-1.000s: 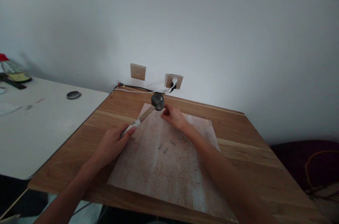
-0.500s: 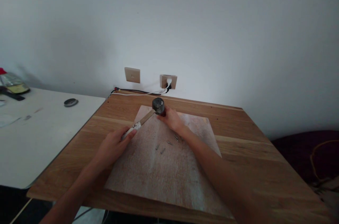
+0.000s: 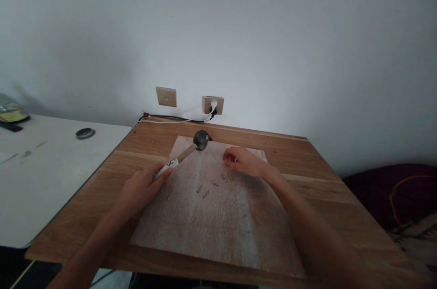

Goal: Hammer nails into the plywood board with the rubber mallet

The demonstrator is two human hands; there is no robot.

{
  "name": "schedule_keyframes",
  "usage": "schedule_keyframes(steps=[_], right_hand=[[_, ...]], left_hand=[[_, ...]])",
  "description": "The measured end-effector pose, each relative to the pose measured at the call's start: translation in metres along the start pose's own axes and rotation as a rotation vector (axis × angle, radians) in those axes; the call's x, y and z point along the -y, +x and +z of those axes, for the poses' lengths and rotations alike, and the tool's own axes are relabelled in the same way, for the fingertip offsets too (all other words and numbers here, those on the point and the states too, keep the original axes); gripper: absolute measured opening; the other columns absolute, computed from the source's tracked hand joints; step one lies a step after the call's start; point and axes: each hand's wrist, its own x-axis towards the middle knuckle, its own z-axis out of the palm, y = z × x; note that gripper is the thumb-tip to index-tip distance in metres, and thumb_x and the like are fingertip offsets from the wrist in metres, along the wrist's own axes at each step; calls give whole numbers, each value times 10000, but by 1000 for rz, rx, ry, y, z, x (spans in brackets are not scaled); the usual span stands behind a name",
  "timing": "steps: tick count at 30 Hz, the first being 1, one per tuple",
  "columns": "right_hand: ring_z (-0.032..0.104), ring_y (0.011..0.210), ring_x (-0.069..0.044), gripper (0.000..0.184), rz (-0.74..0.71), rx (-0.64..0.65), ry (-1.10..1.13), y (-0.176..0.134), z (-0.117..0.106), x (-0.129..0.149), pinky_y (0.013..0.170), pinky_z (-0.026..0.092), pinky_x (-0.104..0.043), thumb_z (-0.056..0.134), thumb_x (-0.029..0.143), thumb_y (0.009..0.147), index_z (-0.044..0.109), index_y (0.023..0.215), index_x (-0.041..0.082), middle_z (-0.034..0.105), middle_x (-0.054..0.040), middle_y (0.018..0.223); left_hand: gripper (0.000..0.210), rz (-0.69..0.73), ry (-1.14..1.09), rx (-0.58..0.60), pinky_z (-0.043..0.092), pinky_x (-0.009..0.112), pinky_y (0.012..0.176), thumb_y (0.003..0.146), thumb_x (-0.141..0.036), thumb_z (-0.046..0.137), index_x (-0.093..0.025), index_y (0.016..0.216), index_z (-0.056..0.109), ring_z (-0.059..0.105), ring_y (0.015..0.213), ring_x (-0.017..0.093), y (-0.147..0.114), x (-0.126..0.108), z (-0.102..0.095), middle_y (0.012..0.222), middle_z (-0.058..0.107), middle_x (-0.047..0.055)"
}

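Observation:
My left hand [image 3: 145,184] is wrapped round the white-covered grip of a rubber mallet [image 3: 187,152], which has a wooden handle. Its dark head [image 3: 201,139] is over the far left part of a pale, worn board [image 3: 205,230]. My right hand [image 3: 241,160] hovers above the board's far right part, apart from the mallet, its fingers loosely curved with a small gap and nothing visible between them. Several small metal pins [image 3: 214,183], perhaps nails or screws, lie scattered on the board between my hands; they are too small to name surely.
The board lies on a wooden table [image 3: 317,207] against a white wall. A wall socket [image 3: 213,105] holds plugs, with cables [image 3: 170,120] along the table's back edge. On a white table [image 3: 51,179] at left are a dark round lid [image 3: 85,133] and a bottle [image 3: 12,110].
My right hand has left the mallet head and moved right over the board. My left hand keeps its hold on the handle. The view has shifted slightly right.

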Motion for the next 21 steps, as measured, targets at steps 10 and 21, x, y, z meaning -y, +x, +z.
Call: schedule_keyframes(steps=[10,21], right_hand=[[617,785,-192,151,21,44,-184,-31,14,10,707,411,-275,595,73,840,709,899,152,712,-85,872],[696,876,-219,231,-40,-114,-178,59,18,22,785,456,-275,595,44,874,769,1004,124,768,-116,945]], left_hand=[[555,41,-149,-5,518,338,826,930,-658,427,-230,1077,750,726,954,315,0,-2,0,1010,808,64],[566,49,-145,4,532,348,823,928,-662,406,-222,1013,752,728,934,314,-4,0,-4,965,802,68]])
